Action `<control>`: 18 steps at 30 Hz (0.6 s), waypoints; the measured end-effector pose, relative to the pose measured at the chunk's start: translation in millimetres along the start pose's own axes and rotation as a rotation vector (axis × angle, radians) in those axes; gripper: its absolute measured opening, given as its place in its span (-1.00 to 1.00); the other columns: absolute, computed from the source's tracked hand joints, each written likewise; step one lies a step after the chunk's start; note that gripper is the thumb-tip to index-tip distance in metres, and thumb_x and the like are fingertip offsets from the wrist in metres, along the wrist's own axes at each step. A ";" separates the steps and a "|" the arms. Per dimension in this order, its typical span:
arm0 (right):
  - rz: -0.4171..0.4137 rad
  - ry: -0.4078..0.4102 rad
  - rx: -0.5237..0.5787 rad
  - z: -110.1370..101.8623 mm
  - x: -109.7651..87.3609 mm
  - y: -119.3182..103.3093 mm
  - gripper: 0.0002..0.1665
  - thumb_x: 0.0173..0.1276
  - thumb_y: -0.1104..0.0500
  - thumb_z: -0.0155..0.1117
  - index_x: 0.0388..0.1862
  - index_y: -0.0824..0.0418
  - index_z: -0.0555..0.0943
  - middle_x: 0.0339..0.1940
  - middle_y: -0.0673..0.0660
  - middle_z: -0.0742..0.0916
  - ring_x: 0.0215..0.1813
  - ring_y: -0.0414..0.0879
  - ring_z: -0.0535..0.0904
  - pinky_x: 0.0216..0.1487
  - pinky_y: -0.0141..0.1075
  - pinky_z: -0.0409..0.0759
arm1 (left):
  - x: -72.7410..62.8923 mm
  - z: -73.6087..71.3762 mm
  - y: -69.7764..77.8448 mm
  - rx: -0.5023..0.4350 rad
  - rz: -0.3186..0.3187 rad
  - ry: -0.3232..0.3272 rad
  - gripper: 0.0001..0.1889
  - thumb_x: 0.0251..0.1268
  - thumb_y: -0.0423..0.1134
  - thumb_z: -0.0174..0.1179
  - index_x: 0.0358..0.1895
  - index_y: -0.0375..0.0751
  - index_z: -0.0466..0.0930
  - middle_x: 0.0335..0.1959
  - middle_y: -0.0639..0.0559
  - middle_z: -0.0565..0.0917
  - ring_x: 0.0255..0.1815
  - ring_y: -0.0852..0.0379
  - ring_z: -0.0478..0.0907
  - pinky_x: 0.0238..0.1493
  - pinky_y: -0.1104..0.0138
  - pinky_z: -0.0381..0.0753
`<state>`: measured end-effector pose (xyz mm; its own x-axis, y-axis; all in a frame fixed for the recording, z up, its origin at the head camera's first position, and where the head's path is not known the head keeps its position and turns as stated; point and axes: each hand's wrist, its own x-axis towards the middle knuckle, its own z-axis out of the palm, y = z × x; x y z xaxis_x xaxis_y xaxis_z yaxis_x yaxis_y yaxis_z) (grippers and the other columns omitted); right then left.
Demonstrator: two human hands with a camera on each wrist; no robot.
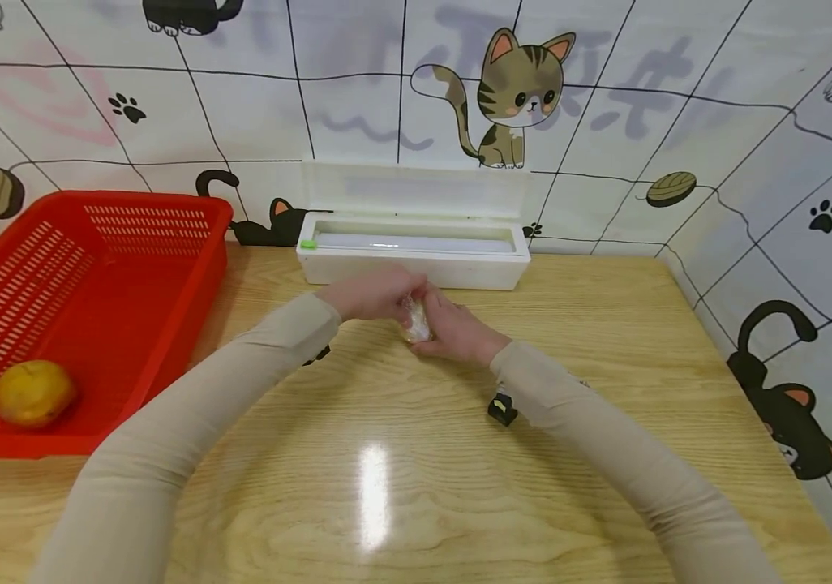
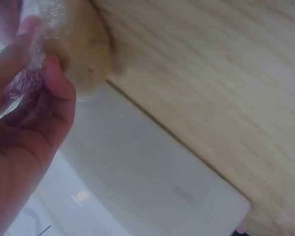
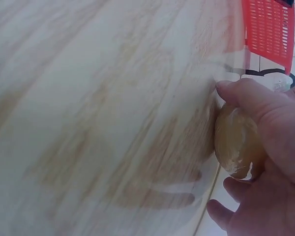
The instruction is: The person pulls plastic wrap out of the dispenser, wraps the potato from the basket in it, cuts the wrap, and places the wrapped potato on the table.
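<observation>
A rounded yellow-brown fruit or vegetable [image 3: 238, 140], its exact kind unclear, is wrapped in clear cling film [image 1: 416, 320]. My right hand [image 1: 460, 331] holds it low over the table, thumb on one side and fingers on the other. From the far left side, my left hand [image 1: 375, 294] pinches the bunched film [image 2: 27, 83] between thumb and fingers. Both hands meet just in front of a white cling film dispenser box [image 1: 416, 268], whose lid [image 1: 416, 188] stands up at the back. The wrapped piece is mostly covered by the hands in the head view.
At the left stands a red perforated basket [image 1: 204, 268] with one yellow fruit [image 1: 34, 393] in it. A green slider [image 1: 308, 244] sits at the box's left end. The wooden table [image 1: 299, 495] meets a cat-patterned wall covering [image 1: 358, 105] behind and at the right.
</observation>
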<state>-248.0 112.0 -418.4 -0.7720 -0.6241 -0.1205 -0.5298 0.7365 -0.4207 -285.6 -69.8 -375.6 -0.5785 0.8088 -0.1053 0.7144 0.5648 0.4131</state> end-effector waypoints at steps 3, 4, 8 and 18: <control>0.001 -0.010 0.017 -0.3 -1.1 1.2 0.14 0.31 -0.01 0.34 0.49 0.39 -0.21 0.48 0.40 0.12 0.43 0.20 0.18 0.27 0.23 0.21 | -2.2 3.0 -5.2 -0.052 0.024 -0.006 -0.53 0.17 -0.28 0.36 0.15 -0.23 0.50 -0.28 0.00 0.58 -0.33 0.11 0.51 -0.24 0.34 0.53; -0.005 -0.010 0.015 -0.5 -1.4 1.6 0.14 0.31 -0.01 0.35 0.48 0.40 -0.21 0.47 0.40 0.13 0.43 0.20 0.19 0.27 0.23 0.21 | -3.1 3.4 -6.7 -0.069 0.043 -0.004 -0.50 0.18 -0.30 0.35 0.20 -0.23 0.48 -0.24 0.00 0.59 -0.31 0.11 0.51 -0.22 0.33 0.53; -0.013 -0.027 -0.023 -2.6 -1.9 1.7 0.02 0.33 -0.02 0.32 0.42 0.43 -0.06 0.42 0.41 0.21 0.41 0.19 0.23 0.30 0.19 0.18 | -7.4 1.3 -8.1 -0.148 0.144 0.007 -0.45 0.15 -0.44 0.34 0.25 -0.30 0.44 -0.03 -0.08 0.60 -0.13 0.06 0.52 -0.03 0.26 0.51; -0.041 -0.059 -0.026 -5.9 -1.4 5.4 0.12 0.33 -0.02 0.32 0.48 0.36 -0.22 0.47 0.39 0.15 0.46 0.13 0.12 0.33 0.16 0.16 | -7.0 5.5 -16.4 -0.071 0.148 0.077 -0.56 0.19 -0.27 0.33 0.15 -0.24 0.51 -0.25 -0.01 0.53 -0.24 0.08 0.44 -0.12 0.28 0.47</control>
<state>-251.8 118.5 -415.2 -0.7274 -0.6681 -0.1568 -0.5704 0.7157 -0.4031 -291.1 -83.8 -386.6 -0.4997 0.8657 0.0303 0.7661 0.4253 0.4819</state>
